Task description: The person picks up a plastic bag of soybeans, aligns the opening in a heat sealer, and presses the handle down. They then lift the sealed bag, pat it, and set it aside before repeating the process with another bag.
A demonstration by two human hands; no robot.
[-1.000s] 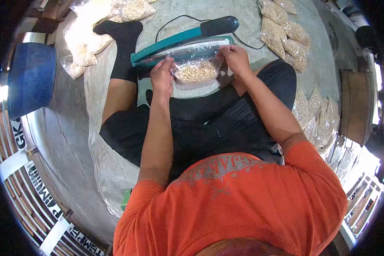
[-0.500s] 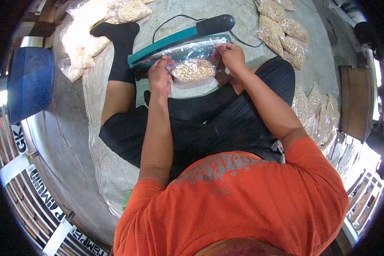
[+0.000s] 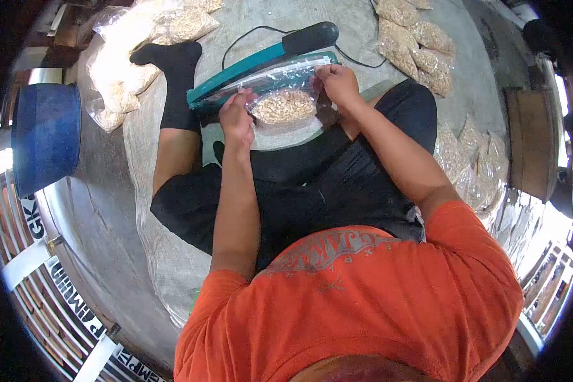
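A clear plastic bag of pale beans or grains (image 3: 284, 107) is stretched between my two hands in front of a green hand sealer (image 3: 235, 75) with a black handle end. My left hand (image 3: 237, 118) pinches the bag's left edge near the top. On the other side, my right hand (image 3: 339, 84) grips the upper right corner, beside the sealer's right end. The bag's upper part lies against the sealer, between its raised arm and base. Its filled part hangs on the near side, above the sheet.
Filled bags (image 3: 184, 24) lie at the upper left, with more bags (image 3: 417, 48) at the upper right and others (image 3: 471, 162) by my right knee. A black cable (image 3: 232, 43) loops behind the sealer. A blue container (image 3: 48, 137) stands left of the pale sheet (image 3: 156, 261).
Both hands keep their hold on the bag, which stays at the sealer. The whole view has shifted slightly; little else differs.
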